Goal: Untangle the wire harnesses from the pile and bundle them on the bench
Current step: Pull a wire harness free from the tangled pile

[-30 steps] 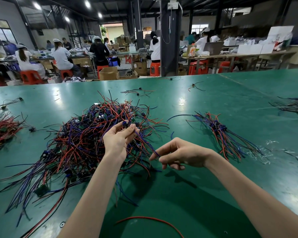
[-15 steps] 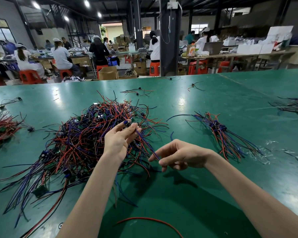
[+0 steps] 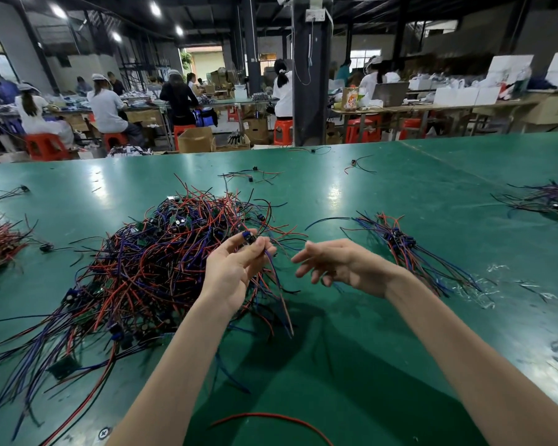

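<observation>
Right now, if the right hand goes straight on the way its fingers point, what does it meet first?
Probably the harness pinched in the left hand: the right hand points at its hanging wires across a gap. Depth is unclear.

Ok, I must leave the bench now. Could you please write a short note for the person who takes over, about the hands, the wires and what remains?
Left hand: raised at the near edge of the pile, pinches one harness at its blue connector end; its wires hang down.
Right hand: open, holds nothing, beside the left.
Done: one small bundle lies on the green bench, right of the hands.
Left: lay the held harness on the bundle, then work through the pile, which is large and tangled. One loose red wire lies near the front edge.
</observation>
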`<state>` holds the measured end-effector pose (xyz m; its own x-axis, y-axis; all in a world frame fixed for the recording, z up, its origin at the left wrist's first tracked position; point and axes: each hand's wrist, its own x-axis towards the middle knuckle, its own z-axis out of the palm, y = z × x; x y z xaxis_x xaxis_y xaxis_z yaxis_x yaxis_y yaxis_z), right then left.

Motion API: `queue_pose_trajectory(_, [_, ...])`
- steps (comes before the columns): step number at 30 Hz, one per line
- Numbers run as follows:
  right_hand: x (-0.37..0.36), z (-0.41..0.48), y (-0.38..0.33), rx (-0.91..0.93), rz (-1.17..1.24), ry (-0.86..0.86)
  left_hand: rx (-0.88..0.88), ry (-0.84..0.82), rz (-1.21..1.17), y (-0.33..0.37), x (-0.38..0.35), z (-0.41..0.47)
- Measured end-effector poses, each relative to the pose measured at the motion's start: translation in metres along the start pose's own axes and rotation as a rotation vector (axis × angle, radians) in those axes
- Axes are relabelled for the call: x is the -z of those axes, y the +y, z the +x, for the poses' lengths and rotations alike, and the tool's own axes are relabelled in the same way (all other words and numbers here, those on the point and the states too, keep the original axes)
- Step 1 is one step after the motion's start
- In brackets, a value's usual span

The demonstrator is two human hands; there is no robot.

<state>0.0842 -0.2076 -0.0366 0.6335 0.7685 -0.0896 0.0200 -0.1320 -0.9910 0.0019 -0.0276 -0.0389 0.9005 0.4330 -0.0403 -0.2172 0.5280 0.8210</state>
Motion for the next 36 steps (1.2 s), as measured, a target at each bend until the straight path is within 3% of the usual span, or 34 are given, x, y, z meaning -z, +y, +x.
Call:
queue_pose_trajectory(7, [-0.038,0.007,0.011,0.134,-0.048,0.227,-0.018,-0.076,0.101,-0.026,-0.009,-0.003])
queue_pose_trajectory(15, [-0.041,0.006,0.008,0.164,0.027,0.255,0.008,-0.070,0.286,-0.026,-0.006,-0.005])
queue_pose_trajectory(20, [-0.043,0.005,0.006,0.136,0.105,0.259,0.104,-0.147,0.216,-0.021,-0.004,-0.002])
queue_pose_trajectory(26, [-0.030,0.004,-0.003,0.100,0.229,0.386,0.202,-0.203,0.108,-0.020,-0.004,0.002])
queue_pose_trajectory(31, [0.026,-0.005,-0.021,0.159,0.300,0.621,0.248,-0.185,0.096,-0.020,-0.003,0.002])
queue_pose_trajectory(36, [0.091,-0.015,-0.001,0.114,0.124,0.926,0.263,-0.210,0.115,-0.020,-0.001,0.001])
